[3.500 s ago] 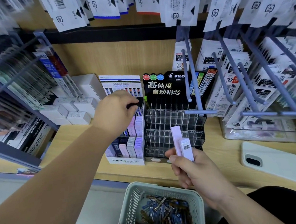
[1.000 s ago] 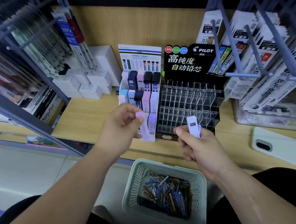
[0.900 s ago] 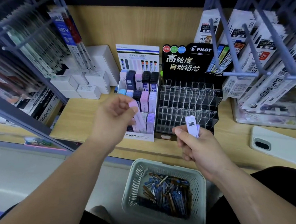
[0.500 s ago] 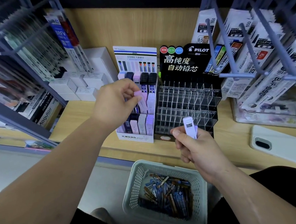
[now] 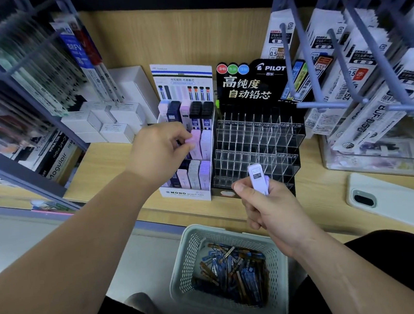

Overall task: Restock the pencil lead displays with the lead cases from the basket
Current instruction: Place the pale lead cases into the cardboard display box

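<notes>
My left hand (image 5: 160,151) pinches a pink lead case (image 5: 196,144) at the middle row of the white MONO display (image 5: 186,193), which holds several pastel and dark cases. My right hand (image 5: 269,206) grips white and lilac lead cases (image 5: 258,178) upright, in front of the black Pilot display (image 5: 254,137) whose clear slots stand bare. Below, the pale mesh basket (image 5: 186,267) holds several blue and brown lead cases (image 5: 233,268).
A white phone (image 5: 395,202) lies on the wooden shelf (image 5: 101,172) at right. Metal hooks (image 5: 303,64) with hanging refill packs jut out above the Pilot display and at left. White boxes (image 5: 111,123) stand behind the MONO display.
My left hand took a pink case from my right hand and carried it up to the MONO display's middle row. My right hand stayed put with its remaining cases.
</notes>
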